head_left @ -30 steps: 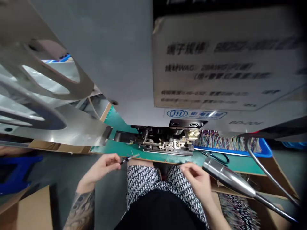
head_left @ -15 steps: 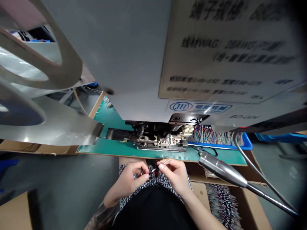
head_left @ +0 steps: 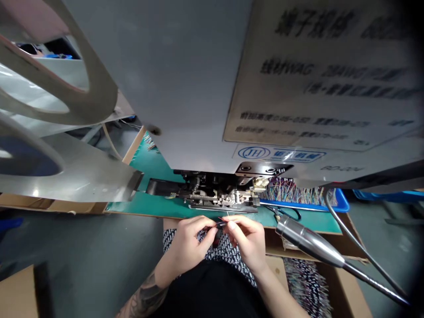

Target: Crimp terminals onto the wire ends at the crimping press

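Observation:
My left hand (head_left: 194, 240) and my right hand (head_left: 247, 240) meet over my lap, just in front of the green table edge. Between their fingertips lies a short wire piece (head_left: 221, 224) with dark sleeving and a few thin strands, some reddish and one pale. My left thumb and fingers are closed on its dark end. The right thumb and forefinger pinch the strands at the other side. Right beyond the hands stands the crimping machine's metal die and feed track (head_left: 221, 201); neither hand touches it.
The machine's grey housing (head_left: 165, 88) fills the view above. A blue tray (head_left: 342, 201) of coloured wires stands to the right, with dark-handled scissors (head_left: 291, 212) nearby. A metal gooseneck lamp (head_left: 308, 243) reaches in from the right. A cardboard box (head_left: 347, 282) holds bundled wires below.
My hands have come closer together and slightly up toward the table edge. The left fingers have closed in on the wire piece, and the camera view has shifted a little.

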`<state>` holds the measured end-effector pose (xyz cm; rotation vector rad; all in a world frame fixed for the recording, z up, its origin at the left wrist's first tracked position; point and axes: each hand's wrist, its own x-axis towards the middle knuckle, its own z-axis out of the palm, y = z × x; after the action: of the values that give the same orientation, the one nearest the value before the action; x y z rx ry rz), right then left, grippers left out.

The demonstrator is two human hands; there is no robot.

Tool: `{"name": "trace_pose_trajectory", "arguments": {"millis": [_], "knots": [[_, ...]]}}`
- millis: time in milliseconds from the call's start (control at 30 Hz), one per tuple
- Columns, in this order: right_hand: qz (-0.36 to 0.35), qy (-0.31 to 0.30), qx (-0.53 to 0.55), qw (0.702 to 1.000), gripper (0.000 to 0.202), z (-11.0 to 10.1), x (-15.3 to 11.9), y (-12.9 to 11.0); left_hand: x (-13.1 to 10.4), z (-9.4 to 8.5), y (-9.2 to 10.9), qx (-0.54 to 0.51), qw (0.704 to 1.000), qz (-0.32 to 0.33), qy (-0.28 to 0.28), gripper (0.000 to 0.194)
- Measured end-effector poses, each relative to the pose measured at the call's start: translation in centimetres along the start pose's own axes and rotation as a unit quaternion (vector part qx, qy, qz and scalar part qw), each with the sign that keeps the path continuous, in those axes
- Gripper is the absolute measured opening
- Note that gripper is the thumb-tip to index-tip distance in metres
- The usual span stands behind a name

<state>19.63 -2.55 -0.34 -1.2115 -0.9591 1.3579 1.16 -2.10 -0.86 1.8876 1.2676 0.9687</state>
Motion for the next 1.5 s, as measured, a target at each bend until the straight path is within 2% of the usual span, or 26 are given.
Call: {"name": "trace_pose_trajectory", "arguments": {"millis": [100, 367, 467, 633, 833, 1067, 1200, 1300, 1500], "knots": [[-0.007, 0.035, -0.021, 0.999, 0.023, 0.4, 0.3, -0.5, 0.3, 0.1, 0.2, 0.018, 1.000, 0.023, 0.010, 0.012], [-0.044, 0.088, -0.045, 0.994, 0.029, 1.2, 1.5, -0.5, 1.7, 0.9, 0.7, 0.068, 0.991, 0.066, 0.094, 0.012], [-0.035, 0.081, -0.053, 0.995, 0.033, 1.2, 2.1, -0.6, 1.8, 1.1, 0.7, 0.101, 0.987, 0.063, 0.104, 0.012], [-0.021, 0.054, -0.071, 0.996, 0.053, 1.2, 2.6, -0.8, 1.8, 1.1, 0.5, 0.143, 0.983, 0.046, 0.105, 0.012], [-0.032, 0.051, -0.063, 0.996, 0.057, 1.3, 2.9, -0.6, 1.8, 1.2, 0.3, 0.152, 0.981, 0.041, 0.117, 0.011], [-0.007, 0.050, -0.058, 0.997, 0.055, 1.3, 2.7, -0.9, 1.5, 1.3, 0.2, 0.153, 0.981, 0.046, 0.114, 0.014], [0.016, 0.034, -0.020, 0.999, 0.039, 1.2, 2.6, -0.9, 1.6, 0.6, 0.2, 0.143, 0.985, 0.036, 0.091, 0.015], [0.026, 0.011, -0.005, 1.000, 0.027, 0.7, 2.6, -1.0, 1.6, -0.3, 0.3, 0.135, 0.989, 0.016, 0.062, 0.016], [0.021, -0.051, -0.056, 0.997, 0.026, -0.6, 2.7, -1.2, 1.6, -1.5, 0.7, 0.123, 0.992, 0.013, 0.023, 0.018]]}}
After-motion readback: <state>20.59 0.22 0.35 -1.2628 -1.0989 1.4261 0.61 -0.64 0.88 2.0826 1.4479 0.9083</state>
